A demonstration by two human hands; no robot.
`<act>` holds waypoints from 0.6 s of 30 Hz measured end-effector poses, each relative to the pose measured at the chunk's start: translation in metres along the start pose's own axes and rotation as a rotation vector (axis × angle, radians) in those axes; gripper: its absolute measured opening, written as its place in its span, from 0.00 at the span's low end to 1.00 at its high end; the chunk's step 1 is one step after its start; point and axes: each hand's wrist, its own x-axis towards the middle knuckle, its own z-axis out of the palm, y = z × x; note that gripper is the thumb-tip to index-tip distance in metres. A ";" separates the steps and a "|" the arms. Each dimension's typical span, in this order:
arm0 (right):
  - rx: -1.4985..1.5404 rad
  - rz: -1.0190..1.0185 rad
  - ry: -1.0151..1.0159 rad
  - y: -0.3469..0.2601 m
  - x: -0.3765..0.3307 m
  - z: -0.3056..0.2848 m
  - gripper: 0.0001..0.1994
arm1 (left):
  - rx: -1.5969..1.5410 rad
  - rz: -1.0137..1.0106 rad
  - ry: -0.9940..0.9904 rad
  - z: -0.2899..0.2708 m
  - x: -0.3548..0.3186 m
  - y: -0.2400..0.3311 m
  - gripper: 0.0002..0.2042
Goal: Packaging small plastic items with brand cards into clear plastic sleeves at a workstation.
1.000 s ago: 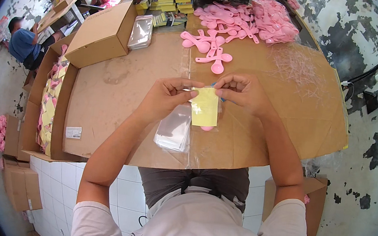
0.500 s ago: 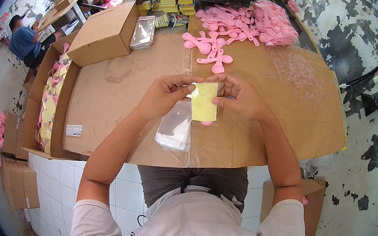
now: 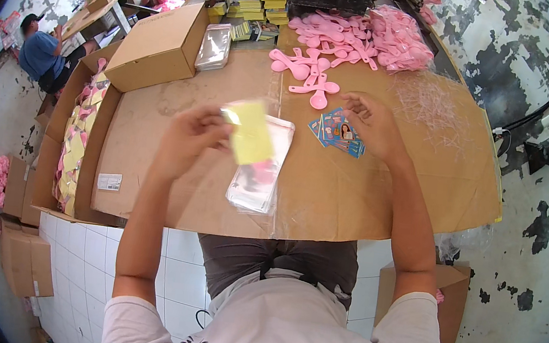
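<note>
Over the cardboard-covered bench [image 3: 150, 177], left hand [image 3: 185, 141] pinches a yellow-carded clear bag [image 3: 251, 140]; right hand [image 3: 373, 122], fingers loosely curled, seemingly touches the picture cards [image 3: 336, 133].

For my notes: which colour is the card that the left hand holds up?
Yellow. The card in the left hand shows best in the head view.

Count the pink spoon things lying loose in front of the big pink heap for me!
About 5 loose pink spoons lie overlapping on the cardboard top, just beyond the right hand. Overlap may hide one. Many more sit in the big pink heap behind, too tangled to count.
</note>
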 end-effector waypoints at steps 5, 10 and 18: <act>-0.480 -0.233 -0.018 0.022 -0.001 -0.010 0.17 | -0.364 0.330 0.742 -0.128 -0.049 -0.036 0.19; -0.530 -0.246 -0.071 0.025 -0.007 -0.019 0.17 | -0.661 0.489 0.745 -0.136 -0.056 -0.021 0.26; -0.380 -0.096 -0.032 0.025 -0.001 -0.019 0.14 | 0.625 -0.001 0.106 0.017 0.017 -0.009 0.15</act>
